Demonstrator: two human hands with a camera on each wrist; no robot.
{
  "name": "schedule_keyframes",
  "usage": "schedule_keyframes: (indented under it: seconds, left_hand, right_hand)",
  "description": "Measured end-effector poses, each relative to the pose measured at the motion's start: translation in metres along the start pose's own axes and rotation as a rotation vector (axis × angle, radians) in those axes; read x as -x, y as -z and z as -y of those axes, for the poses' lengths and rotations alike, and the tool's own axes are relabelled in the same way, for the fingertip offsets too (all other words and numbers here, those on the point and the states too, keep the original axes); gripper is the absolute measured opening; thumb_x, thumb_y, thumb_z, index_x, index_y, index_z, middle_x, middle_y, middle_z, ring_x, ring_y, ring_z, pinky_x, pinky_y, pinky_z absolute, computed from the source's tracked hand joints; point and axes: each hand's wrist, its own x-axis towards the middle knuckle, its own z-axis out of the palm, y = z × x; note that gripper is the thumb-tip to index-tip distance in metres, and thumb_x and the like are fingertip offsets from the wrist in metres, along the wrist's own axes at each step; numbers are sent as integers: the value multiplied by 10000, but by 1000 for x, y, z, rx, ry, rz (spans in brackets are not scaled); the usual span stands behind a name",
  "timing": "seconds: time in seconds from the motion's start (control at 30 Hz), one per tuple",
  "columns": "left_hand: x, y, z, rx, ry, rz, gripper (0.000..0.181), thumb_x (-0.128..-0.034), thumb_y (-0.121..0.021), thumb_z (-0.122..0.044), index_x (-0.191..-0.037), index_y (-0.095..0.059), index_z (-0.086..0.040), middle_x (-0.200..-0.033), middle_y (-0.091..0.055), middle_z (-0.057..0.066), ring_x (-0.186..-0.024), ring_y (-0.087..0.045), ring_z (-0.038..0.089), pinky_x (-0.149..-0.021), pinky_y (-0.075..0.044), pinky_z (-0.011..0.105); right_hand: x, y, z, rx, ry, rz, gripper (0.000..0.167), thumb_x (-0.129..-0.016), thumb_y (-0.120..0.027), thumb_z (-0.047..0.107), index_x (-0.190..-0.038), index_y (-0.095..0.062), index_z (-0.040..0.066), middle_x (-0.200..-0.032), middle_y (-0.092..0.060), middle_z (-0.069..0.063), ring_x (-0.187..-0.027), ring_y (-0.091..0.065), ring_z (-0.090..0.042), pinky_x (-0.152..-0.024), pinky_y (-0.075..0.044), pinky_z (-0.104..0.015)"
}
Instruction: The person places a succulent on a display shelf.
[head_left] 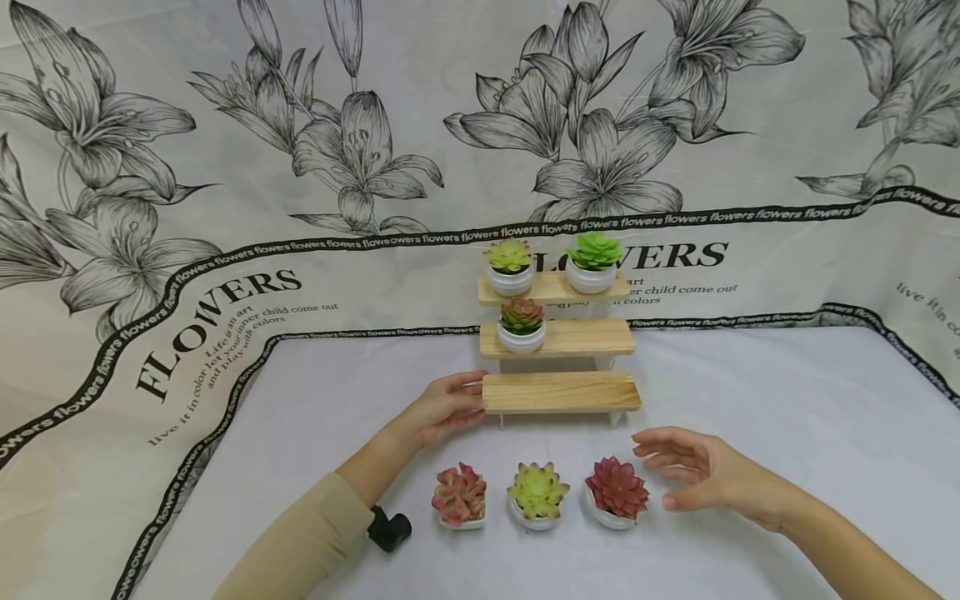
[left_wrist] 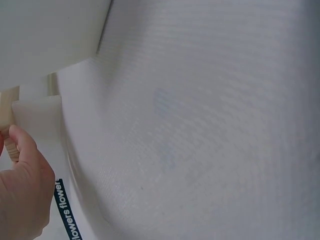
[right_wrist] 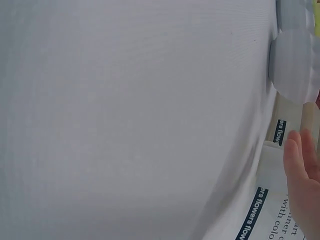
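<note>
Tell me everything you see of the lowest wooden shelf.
The lowest wooden shelf is a rectangular, pale-tan plank, its grain running lengthwise. It looks about level, raised on short, translucent-looking legs, in front of the middle shelf and beyond three potted succulents. The left hand grips its left end; the right hand is apart from it.

Reads "FLOWERS" in large black capitals on the printed cloth (head_left: 420, 287), beyond and left of the grip of the left hand (head_left: 447, 410) on the wooden board (head_left: 562, 392). Continues in smaller type with "Life is an art", "let your inner child come out", "and play with colors" and "live it in color". Repeats, partly hidden, beyond and right of the grip. Says "flowers" over and over along the black band (head_left: 333, 244) beyond the grip. Starts "live it in" far right.
</note>
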Motion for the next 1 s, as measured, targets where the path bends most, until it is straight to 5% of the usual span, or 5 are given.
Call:
schedule_keyframes:
  seconds: [0.23, 0.6, 0.83, 1.0]
  left_hand:
    - [0, 0, 0, -6, -7, 9, 561, -851, -515, 128, -1387, -379, 31, -1321, -458, 236, -841, -591, 128, -703, -522, 232]
    - [-1, 1, 2, 1, 0, 5, 559, -851, -516, 130, -1385, -391, 21, -1324, -462, 228, -844, -593, 132, -697, -523, 233]
    - [0, 2, 1, -1, -1, 7, 554, -855, -501, 141, -1384, -393, 17, -1350, -445, 239, -854, -593, 139, -714, -524, 241]
    - [0, 1, 1, -3, 2, 5, 551, -859, -499, 139, -1385, -396, 11, -1353, -441, 239, -862, -592, 144, -716, -525, 241]
  right_hand:
    - [-1, -4, -8, -16, 16, 11, 627, -808, -650, -34, -1352, -342, -92, -1299, -487, -159, -1110, -514, -148, -929, -431, -206]
    - [-5, -10, -16, -12, 12, 60, 659, -799, -671, -30, -1358, -330, -101, -1287, -509, 36, -1105, -511, -87, -927, -433, -198]
    - [-11, -16, -16, -7, 7, 88, 684, -762, -709, -30, -1358, -374, -57, -1316, -488, -166, -1155, -505, -74, -925, -433, -192]
    - [-15, -19, -18, -13, 3, 89, 690, -752, -718, -33, -1347, -372, -71, -1291, -502, -166, -1136, -515, -67, -912, -455, -227]
